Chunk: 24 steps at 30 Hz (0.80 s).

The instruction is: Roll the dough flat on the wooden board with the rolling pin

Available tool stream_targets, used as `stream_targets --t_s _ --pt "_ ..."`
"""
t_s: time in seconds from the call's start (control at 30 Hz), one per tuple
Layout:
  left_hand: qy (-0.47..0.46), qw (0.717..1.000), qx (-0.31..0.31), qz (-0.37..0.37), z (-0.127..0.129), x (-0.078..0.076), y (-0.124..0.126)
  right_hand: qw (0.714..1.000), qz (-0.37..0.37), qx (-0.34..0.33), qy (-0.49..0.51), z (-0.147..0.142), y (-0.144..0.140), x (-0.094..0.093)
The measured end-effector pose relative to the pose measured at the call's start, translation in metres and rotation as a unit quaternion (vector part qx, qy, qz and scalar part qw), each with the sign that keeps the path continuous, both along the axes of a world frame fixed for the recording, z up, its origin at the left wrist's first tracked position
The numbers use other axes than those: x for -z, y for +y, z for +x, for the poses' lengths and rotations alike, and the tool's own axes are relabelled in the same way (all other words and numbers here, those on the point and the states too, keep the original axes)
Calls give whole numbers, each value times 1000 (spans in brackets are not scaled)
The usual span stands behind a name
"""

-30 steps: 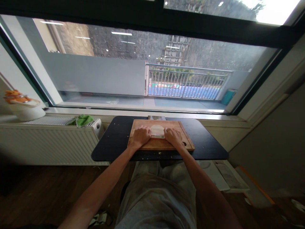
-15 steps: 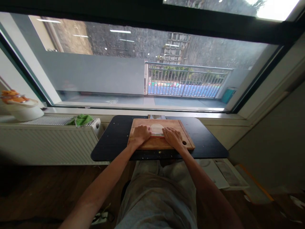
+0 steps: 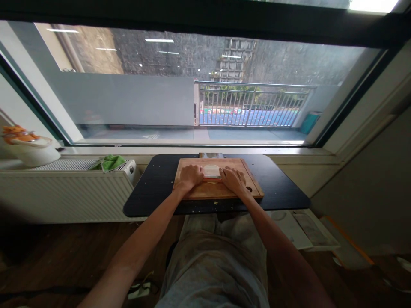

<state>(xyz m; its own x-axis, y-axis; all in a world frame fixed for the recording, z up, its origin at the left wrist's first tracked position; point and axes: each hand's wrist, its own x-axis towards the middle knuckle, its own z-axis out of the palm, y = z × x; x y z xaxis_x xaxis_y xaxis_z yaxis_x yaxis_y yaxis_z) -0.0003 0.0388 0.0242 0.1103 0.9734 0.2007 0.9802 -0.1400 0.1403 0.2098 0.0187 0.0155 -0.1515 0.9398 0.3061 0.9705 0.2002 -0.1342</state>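
A wooden cutting board [image 3: 221, 192] lies on a small black table [image 3: 154, 188] under the window. In the middle of the board sits a pale, flat round piece that looks like dough [image 3: 211, 169]. A thin rod, seemingly a rolling pin [image 3: 212, 179], lies across its near edge. My left hand [image 3: 190, 176] is curled over the rod's left end. My right hand [image 3: 233, 179] covers its right end, fingers bent down over it. Both hands hide most of the rod.
A white radiator [image 3: 64, 188] stands left of the table with a green cloth [image 3: 111, 162] on top. A white bowl [image 3: 30, 152] holding something orange sits at the far left. Flat sheets [image 3: 302, 233] lie on the floor to the right. My lap is just below the table edge.
Both hands have slid the rod a little away from me over the pale piece, so less of it shows. The view has shifted slightly.
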Motion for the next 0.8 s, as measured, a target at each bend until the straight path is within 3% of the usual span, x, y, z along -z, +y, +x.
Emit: stream_targets --t_s 0.13,0.3,0.57,0.8 --pt "10 999 21 48 -2 6 -3 1000 -20 18 3 -2 5 -4" --pt "21 998 28 46 -2 8 -1 999 -26 22 -3 -2 6 -8" --pt "19 999 -6 33 2 4 8 997 19 -69 8 10 7 8" --pt "20 1000 -12 13 3 5 16 984 -2 -178 22 23 2 4"
